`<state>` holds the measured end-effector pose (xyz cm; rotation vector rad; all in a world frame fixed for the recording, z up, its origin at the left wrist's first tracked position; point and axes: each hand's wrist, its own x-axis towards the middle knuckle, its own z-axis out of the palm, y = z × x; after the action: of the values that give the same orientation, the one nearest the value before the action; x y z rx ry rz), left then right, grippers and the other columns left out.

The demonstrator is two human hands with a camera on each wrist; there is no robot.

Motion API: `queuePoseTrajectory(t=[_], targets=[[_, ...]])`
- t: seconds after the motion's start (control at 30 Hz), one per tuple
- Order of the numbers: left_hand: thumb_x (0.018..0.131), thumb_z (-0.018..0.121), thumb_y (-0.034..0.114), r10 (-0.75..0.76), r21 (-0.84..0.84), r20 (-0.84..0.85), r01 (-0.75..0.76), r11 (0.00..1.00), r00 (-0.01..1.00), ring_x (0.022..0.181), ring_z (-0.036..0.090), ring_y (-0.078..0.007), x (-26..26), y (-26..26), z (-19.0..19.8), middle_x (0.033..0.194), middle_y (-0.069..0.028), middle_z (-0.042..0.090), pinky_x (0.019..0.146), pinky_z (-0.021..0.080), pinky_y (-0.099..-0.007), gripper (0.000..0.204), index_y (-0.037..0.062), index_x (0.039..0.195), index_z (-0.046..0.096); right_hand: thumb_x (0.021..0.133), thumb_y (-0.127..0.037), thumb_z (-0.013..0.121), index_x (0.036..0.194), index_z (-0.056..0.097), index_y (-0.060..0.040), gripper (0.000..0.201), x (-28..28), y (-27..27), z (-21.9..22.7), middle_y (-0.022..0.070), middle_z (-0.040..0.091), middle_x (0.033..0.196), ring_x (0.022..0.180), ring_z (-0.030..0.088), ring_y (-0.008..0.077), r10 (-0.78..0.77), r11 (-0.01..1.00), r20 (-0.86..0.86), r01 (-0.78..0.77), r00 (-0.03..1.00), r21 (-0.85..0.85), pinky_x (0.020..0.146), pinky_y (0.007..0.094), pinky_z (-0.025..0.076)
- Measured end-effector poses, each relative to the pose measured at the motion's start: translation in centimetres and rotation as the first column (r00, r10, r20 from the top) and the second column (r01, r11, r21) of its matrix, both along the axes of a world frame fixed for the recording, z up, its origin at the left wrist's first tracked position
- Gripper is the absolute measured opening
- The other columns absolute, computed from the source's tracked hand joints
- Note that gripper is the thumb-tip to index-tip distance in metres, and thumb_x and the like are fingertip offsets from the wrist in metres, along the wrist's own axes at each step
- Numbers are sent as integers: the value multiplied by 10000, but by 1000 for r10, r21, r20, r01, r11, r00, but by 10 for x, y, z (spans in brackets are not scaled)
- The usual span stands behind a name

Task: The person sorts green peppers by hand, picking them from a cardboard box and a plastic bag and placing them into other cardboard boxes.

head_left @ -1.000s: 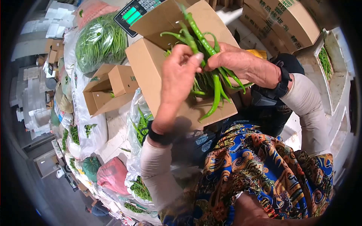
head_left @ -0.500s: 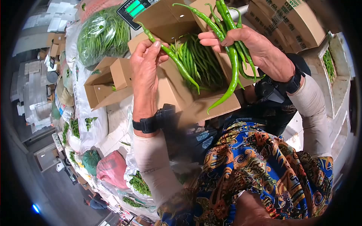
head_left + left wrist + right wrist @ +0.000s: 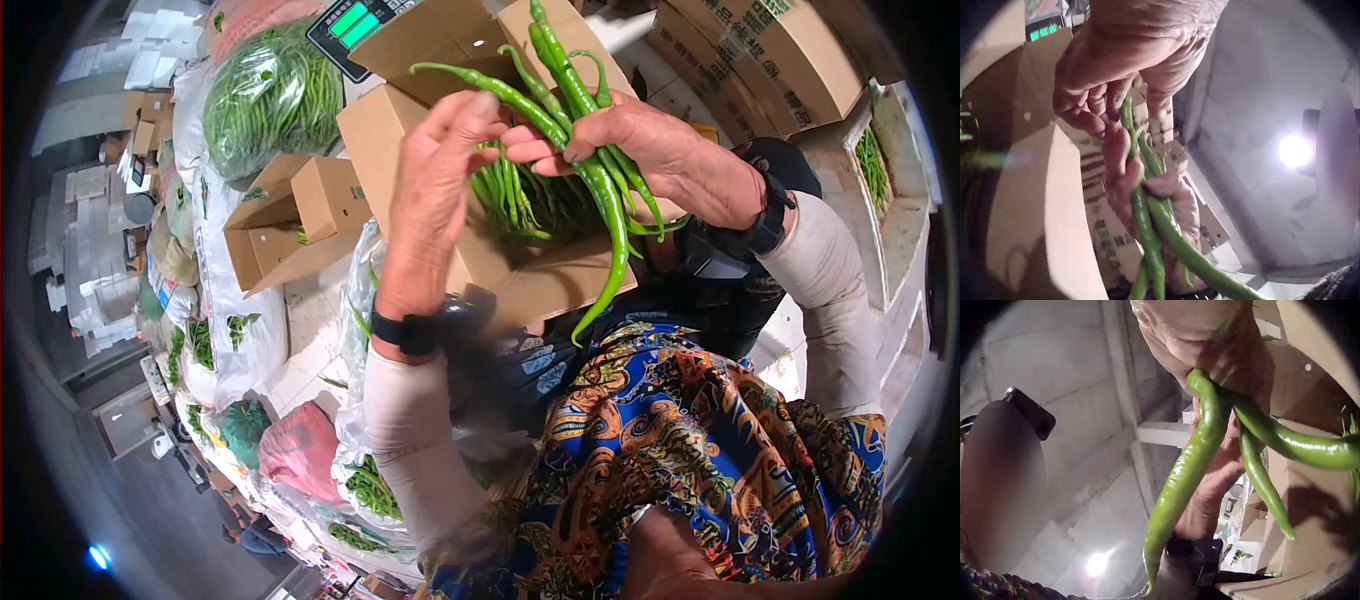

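Note:
Several long green chili peppers (image 3: 607, 200) are gripped in a bunch by my right hand (image 3: 665, 155) above an open cardboard box (image 3: 385, 130). Its thumb presses across them, stems pointing up and away, glossy tips hanging toward me. My left hand (image 3: 435, 185) is beside this bunch, fingers bent, its thumb right at the stem end of one pepper. In the left wrist view that thin stem (image 3: 1127, 106) runs beneath the left hand; I cannot tell whether the fingers pinch it. More green chilies (image 3: 505, 195) lie inside the box, partly covered by both hands.
A scale (image 3: 350, 25) with a lit green display stands behind the box. At the left are a clear bag of green chilies (image 3: 275, 105) and a smaller open carton (image 3: 290, 225). Printed cartons (image 3: 760, 60) stand at the back right, near a white crate (image 3: 900, 200).
Half a second ago my left hand held one chili apart at the left; that chili is no longer in it. The left hand has moved right, to the bunch, which my right hand still grips.

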<state>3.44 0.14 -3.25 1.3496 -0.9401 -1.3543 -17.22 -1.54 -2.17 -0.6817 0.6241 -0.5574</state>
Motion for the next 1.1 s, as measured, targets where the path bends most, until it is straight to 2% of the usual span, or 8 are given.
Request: queuePoseTrajectory(t=[0.07, 0.23, 0.4, 0.63, 0.83, 0.9, 0.97, 1.1], targets=[[906, 602, 205, -233, -72, -242, 222, 972, 942, 845, 598, -133, -11, 5, 4, 981, -70, 627, 770, 489, -275, 294, 1, 1117, 571, 768, 1, 517, 1150, 554, 81, 393, -1, 6, 9, 117, 648, 1037, 959, 621, 152, 16, 999, 41, -15, 999, -30, 884, 243, 477], [913, 574, 140, -171, -103, -242, 150, 983, 955, 894, 615, -169, -11, 5, 3, 966, -85, 637, 820, 489, -284, 202, 7, 1065, 577, 812, -12, 487, 1185, 524, 86, 387, -14, 10, -14, 166, 574, 1206, 1092, 575, 184, 16, 932, 116, 27, 993, -361, 971, 225, 422], [895, 601, 134, 163, -182, -246, -211, 960, 956, 803, 625, -163, 18, -1, 11, 874, -77, 639, 693, 506, -275, 122, 33, 955, 565, 822, 15, 460, 1135, 478, 135, 336, -5, -12, -18, 196, 520, 1253, 1127, 556, 212, 8, 998, 180, 3, 984, -63, 990, 224, 399], [847, 677, 147, 167, -92, -188, -187, 978, 968, 773, 625, -146, 57, -6, -11, 820, -28, 621, 667, 517, -249, 141, 61, 935, 608, 790, 17, 505, 1237, 344, 122, 486, -10, -16, -9, 217, 537, 1232, 929, 606, 172, 22, 999, 186, -30, 982, 40, 777, 221, 478], [831, 699, 186, 203, -74, 258, -190, 979, 945, 726, 578, -91, 46, -8, -13, 808, -20, 616, 630, 482, -224, 195, 47, 941, 619, 797, 39, 494, 1242, 367, 94, 466, -4, -17, -15, 227, 557, 1195, 883, 604, 183, -75, 996, 179, 64, 981, 66, 771, 227, 517], [757, 755, 202, 302, -348, 772, -25, 937, 560, 667, 554, -119, 38, -8, -17, 763, -34, 586, 591, 469, -249, 313, -5, 935, 601, 792, 76, 481, 1240, 385, 82, 457, -4, -24, -21, 220, 571, 1165, 1024, 622, 217, -88, 995, 167, 77, 982, 69, 830, 252, 547], [715, 773, 198, 42, -141, 527, 38, 989, 849, 653, 532, -123, -12, 14, 26, 755, -37, 568, 596, 460, -253, 332, -1, 918, 601, 795, 69, 488, 1235, 391, 78, 450, -3, -24, -23, 209, 581, 1150, 1029, 618, 213, -170, 985, 164, 164, 972, 46, 844, 253, 539], [742, 728, 127, -407, 20, 568, 482, 876, 715, 635, 471, -61, -50, 42, 23, 715, 14, 550, 578, 422, -228, 229, 27, 906, 604, 855, -13, 512, 1163, 441, 80, 329, -5, -21, -18, 176, 600, 1121, 1002, 610, 195, -216, 975, 149, 221, 965, -19, 908, 239, 492]])
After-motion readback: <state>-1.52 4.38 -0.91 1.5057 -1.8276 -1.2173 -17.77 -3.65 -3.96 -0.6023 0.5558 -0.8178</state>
